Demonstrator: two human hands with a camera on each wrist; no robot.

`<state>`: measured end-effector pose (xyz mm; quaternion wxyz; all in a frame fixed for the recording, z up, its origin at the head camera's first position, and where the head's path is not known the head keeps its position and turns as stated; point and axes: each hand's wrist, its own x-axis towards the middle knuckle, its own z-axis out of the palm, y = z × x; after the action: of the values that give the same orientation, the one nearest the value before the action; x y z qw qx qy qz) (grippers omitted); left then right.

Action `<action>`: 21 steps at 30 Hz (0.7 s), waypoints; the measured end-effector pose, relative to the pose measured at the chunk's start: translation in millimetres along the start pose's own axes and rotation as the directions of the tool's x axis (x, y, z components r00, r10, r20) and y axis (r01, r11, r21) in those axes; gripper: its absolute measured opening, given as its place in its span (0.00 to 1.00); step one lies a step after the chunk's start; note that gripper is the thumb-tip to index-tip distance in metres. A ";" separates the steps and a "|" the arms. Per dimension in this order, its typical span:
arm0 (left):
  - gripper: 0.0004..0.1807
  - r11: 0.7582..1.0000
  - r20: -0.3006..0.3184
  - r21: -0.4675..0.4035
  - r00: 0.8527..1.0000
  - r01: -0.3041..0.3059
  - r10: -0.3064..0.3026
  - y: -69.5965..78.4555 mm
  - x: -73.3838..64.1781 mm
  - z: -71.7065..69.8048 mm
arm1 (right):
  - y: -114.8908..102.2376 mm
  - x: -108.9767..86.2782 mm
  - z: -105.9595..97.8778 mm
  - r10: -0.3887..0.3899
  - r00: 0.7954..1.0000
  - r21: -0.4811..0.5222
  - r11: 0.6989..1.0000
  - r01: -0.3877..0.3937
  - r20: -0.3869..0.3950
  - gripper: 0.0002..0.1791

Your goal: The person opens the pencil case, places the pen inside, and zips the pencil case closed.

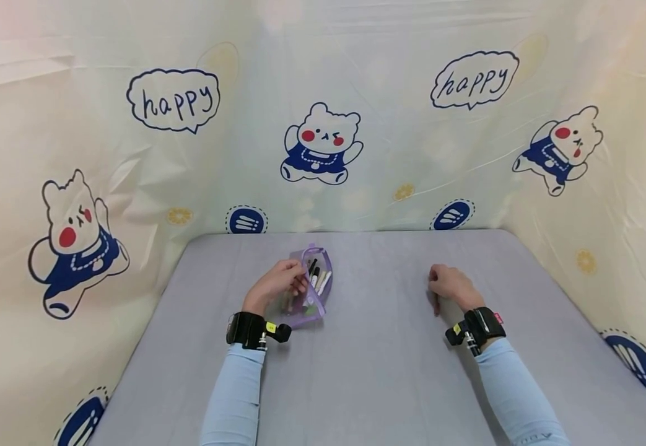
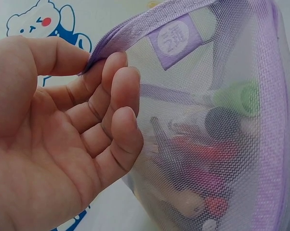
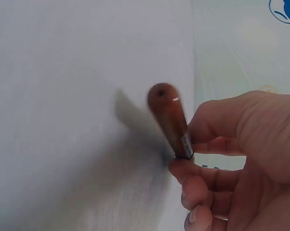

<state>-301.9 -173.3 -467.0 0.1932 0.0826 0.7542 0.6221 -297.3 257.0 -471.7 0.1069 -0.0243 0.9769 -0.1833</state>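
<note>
My left hand (image 1: pixel 280 282) pinches the zippered top edge of a purple mesh pouch (image 2: pixel 272 144) between thumb and forefinger, the other fingers curled beside the mesh. Through the netting show a green-ended item (image 2: pixel 236 98) and several red, pink and dark pieces, blurred by the mesh. From above, the pouch's mouth gapes and several pens (image 1: pixel 315 277) lie inside. Apart to the right, my right hand (image 1: pixel 453 286) grips a short tool with a glossy brown tapered handle (image 3: pixel 166 113) and a metal collar, close over the table. Its other end is hidden by the fingers; I cannot tell its kind.
A grey cloth-covered table (image 1: pixel 367 371) lies under both hands. Around its back and sides hangs a pale curtain (image 1: pixel 395 142) printed with bears and "happy" bubbles. Each wrist wears a black camera strap (image 1: pixel 247 329) over a light blue sleeve (image 1: pixel 233 396).
</note>
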 end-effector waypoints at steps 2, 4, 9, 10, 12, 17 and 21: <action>0.13 1.000 -0.001 0.001 1.000 -0.002 0.002 1.2 0.4 0.0 | -2.0 1.1 -2.7 0.000 1.000 0.010 1.000 0.000 -0.006 0.11; 0.13 1.000 -0.003 0.001 1.000 0.000 0.000 2.2 0.4 0.0 | -4.2 2.5 -5.1 -0.010 1.000 0.020 1.000 0.011 -0.018 0.14; 0.13 1.000 -0.005 0.008 1.000 0.001 -0.001 5.0 0.0 1.0 | -15.2 5.5 -10.7 -0.044 0.998 0.059 0.997 0.046 -0.040 0.21; 0.13 1.000 -0.006 0.006 1.000 0.000 0.000 5.4 0.2 1.1 | -18.1 6.1 -11.5 -0.047 0.998 0.066 0.997 0.049 -0.042 0.21; 0.13 1.000 -0.009 0.009 1.000 -0.006 0.006 5.9 0.1 0.9 | -23.3 7.8 -12.1 -0.052 0.997 0.075 0.996 0.055 -0.048 0.22; 0.13 1.000 -0.013 0.005 1.000 -0.003 0.003 5.1 -0.5 0.2 | -35.2 10.6 -9.6 -0.084 0.993 0.078 0.993 0.091 -0.079 0.22; 0.13 1.000 -0.010 0.004 1.000 0.002 -0.002 5.0 -2.1 1.1 | -49.1 11.6 -7.8 -0.117 0.991 0.110 0.986 0.124 -0.063 0.22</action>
<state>-300.2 -171.9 -461.9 0.1900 0.0791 0.7564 0.6209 -309.9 213.0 -449.0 0.0694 -0.0719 0.9642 -0.2454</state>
